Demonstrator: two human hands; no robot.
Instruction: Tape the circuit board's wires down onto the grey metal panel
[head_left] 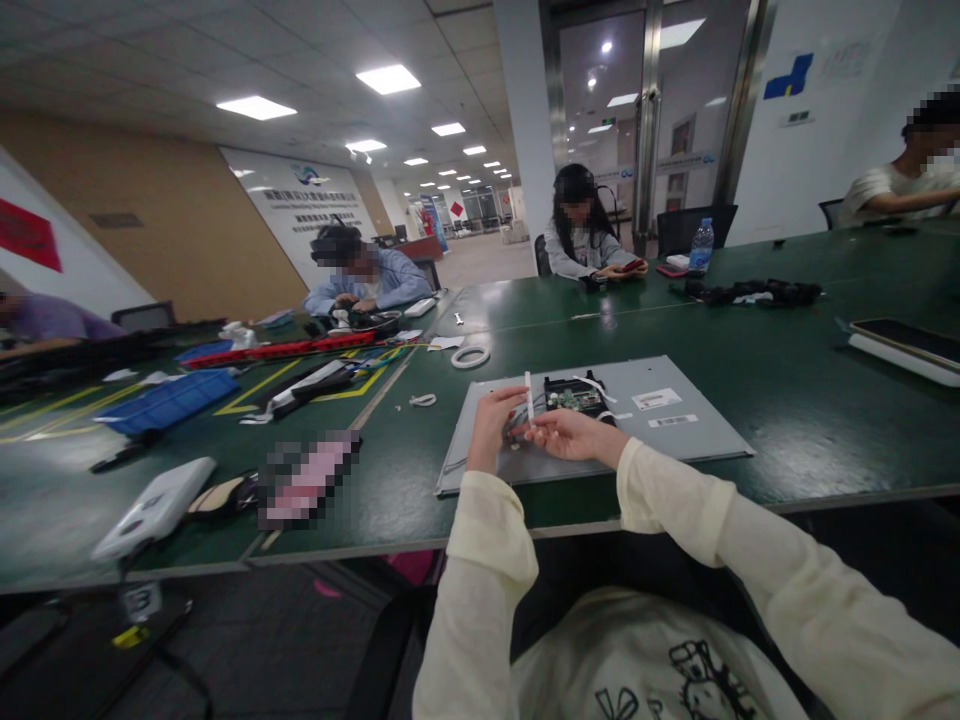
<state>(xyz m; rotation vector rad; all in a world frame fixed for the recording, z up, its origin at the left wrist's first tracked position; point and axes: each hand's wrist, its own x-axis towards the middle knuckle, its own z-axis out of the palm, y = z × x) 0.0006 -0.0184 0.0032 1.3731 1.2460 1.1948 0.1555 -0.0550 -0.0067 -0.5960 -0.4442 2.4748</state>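
Observation:
A narrow white strip of tape (529,392) stands upright between my hands, over the left part of a flat grey panel (705,425). My left hand (495,422) pinches the strip from the left side. At its lower end, the fingers of my right hand (568,434) are closed on it. Just beyond my right hand, a green circuit board (576,401) sits in a black frame (553,384) on the panel. More white strips (615,416) lie by that frame. Thin grey cables run under my hands, partly hidden.
A white tape roll (470,357) and a small looped cable (423,400) lie beyond the panel. To the left are a pink phone (315,480), a white power bank (154,508) and a blue tray (169,400). Other people sit around the green table (825,400).

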